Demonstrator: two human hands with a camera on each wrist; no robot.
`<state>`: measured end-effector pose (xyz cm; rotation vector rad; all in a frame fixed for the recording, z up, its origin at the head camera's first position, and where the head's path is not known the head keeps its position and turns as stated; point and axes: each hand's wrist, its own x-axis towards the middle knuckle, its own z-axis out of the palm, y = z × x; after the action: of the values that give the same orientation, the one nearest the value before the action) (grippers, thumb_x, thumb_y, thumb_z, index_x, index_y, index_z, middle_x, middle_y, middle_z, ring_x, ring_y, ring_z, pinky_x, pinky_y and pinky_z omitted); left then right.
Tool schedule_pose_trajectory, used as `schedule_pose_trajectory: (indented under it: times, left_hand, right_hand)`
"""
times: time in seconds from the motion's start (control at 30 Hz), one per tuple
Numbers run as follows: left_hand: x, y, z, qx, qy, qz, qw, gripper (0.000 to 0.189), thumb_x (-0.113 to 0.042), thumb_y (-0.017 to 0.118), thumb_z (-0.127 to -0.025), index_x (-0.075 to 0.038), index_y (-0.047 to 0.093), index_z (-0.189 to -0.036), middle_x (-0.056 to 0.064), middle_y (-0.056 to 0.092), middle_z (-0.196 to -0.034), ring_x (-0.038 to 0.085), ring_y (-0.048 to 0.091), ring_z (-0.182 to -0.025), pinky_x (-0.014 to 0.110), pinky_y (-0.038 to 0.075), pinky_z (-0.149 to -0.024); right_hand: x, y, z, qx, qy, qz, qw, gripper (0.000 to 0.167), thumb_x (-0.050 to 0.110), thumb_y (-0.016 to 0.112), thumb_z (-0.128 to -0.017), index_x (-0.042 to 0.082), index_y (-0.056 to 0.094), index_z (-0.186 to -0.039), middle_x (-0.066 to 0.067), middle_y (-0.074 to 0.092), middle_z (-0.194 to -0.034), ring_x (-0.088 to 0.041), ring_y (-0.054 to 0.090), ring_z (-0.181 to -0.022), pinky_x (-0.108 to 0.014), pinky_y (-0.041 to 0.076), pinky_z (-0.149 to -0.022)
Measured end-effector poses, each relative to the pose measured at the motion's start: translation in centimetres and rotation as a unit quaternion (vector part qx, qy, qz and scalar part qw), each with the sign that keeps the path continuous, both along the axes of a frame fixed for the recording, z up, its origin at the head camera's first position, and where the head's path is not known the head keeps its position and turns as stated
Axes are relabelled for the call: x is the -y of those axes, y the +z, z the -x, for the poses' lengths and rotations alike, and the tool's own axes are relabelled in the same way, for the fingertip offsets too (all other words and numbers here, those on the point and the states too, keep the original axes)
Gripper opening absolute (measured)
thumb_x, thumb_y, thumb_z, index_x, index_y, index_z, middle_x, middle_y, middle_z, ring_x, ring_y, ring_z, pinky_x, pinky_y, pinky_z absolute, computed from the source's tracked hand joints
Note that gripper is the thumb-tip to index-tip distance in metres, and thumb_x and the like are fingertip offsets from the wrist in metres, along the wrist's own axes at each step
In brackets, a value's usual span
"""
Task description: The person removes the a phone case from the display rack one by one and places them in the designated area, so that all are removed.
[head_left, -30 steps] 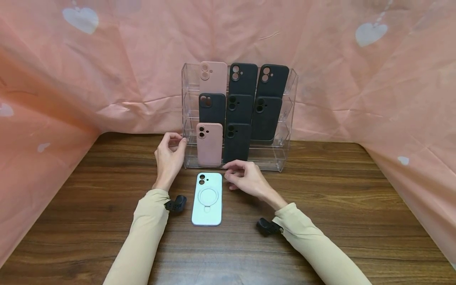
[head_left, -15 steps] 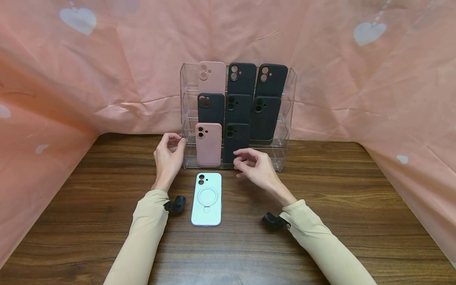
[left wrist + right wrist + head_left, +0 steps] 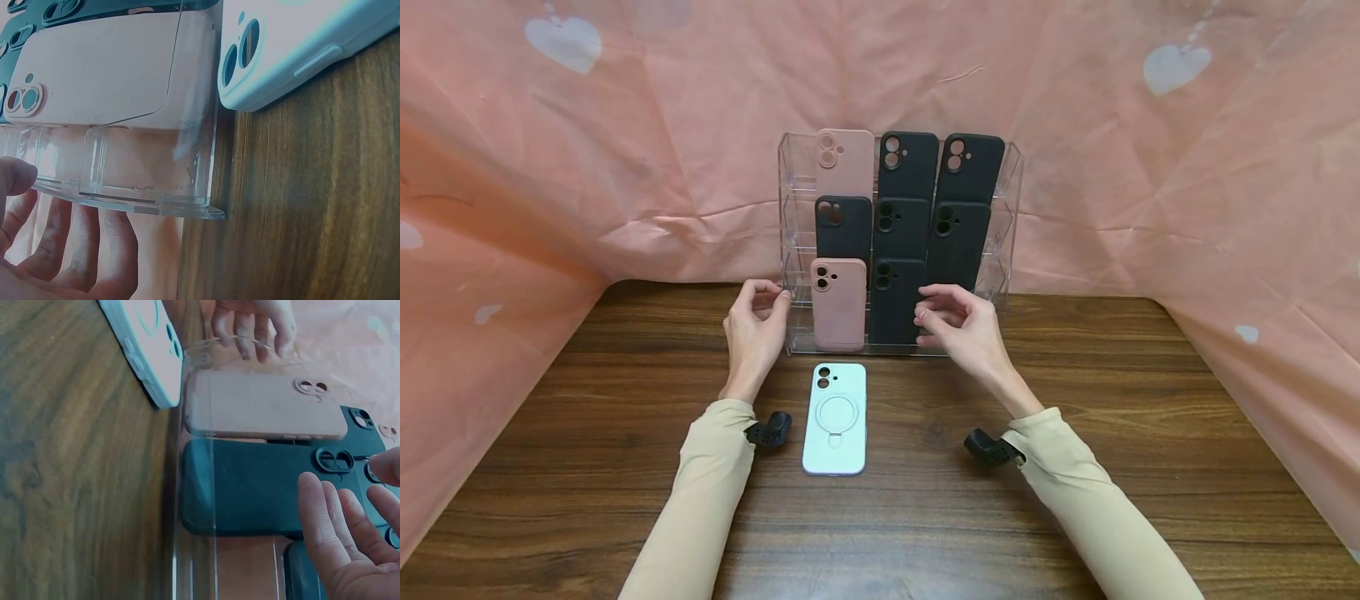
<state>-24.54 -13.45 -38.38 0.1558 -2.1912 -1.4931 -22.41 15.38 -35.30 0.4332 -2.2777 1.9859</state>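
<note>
A clear tiered display rack [image 3: 784,225] stands at the back of the table, with phone cases leaning in its tiers. My left hand [image 3: 756,329] holds the rack's left side panel; in the left wrist view the thumb is at the panel's front and the fingers lie along its outside. My right hand [image 3: 966,329], fingers loosely bent and holding nothing, is in front of the rack's lower right. Its fingertips are near the right edge of the lowest black phone case [image 3: 897,312]; contact cannot be told. Beside that case leans a pink phone case [image 3: 838,308].
A pale blue phone case [image 3: 835,458] with a ring on its back lies flat on the wooden table [image 3: 1112,467], in front of the rack. Another pink case [image 3: 848,175] and several black cases fill the upper tiers. Pink cloth [image 3: 700,125] hangs behind and at both sides.
My right hand has moved right and up, from near the rack's bottom edge beside the pale blue case to the lower right of the rack. The left hand has stayed at the rack's side.
</note>
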Motion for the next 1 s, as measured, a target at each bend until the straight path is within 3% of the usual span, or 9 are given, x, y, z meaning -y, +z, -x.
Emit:
schedule_pose_trajectory:
  times: [0.4, 0.77, 1.0]
  left_hand:
    - [0.0, 0.0, 0.0, -0.001, 0.001, -0.001, 1.0000, 0.015, -0.027, 0.068, -0.096, -0.015, 0.065, -0.105, 0.008, 0.075, -0.108, 0.021, 0.074, -0.090, 0.025, 0.050, -0.078]
    - [0.0, 0.0, 0.0, -0.005, -0.001, 0.000, 1.0000, 0.016, -0.027, 0.068, -0.096, -0.015, 0.065, -0.105, 0.009, 0.075, -0.107, 0.024, 0.073, -0.089, 0.031, 0.049, -0.078]
    - [0.0, -0.1, 0.1, -0.001, 0.003, 0.001, 1.0000, 0.015, -0.028, 0.068, -0.096, -0.015, 0.066, -0.105, 0.007, 0.075, -0.107, 0.021, 0.073, -0.088, 0.028, 0.050, -0.078]
  right_hand:
    - [-0.7, 0.5, 1.3, -0.021, -0.030, 0.018, 0.9992, 0.036, 0.000, 0.068, -0.095, -0.006, 0.061, -0.130, 0.000, 0.068, -0.102, -0.016, 0.075, -0.090, -0.034, 0.063, -0.073]
    - [-0.8, 0.6, 2.1, -0.026, -0.053, 0.022, 0.9980, 0.038, 0.003, 0.069, -0.094, -0.004, 0.061, -0.130, -0.019, 0.063, -0.120, -0.016, 0.073, -0.096, -0.031, 0.062, -0.074]
    - [-0.6, 0.4, 2.5, -0.024, -0.054, 0.013, 0.9981, 0.038, 0.004, 0.070, -0.094, -0.003, 0.062, -0.131, -0.024, 0.063, -0.126, -0.008, 0.072, -0.092, -0.030, 0.062, -0.073]
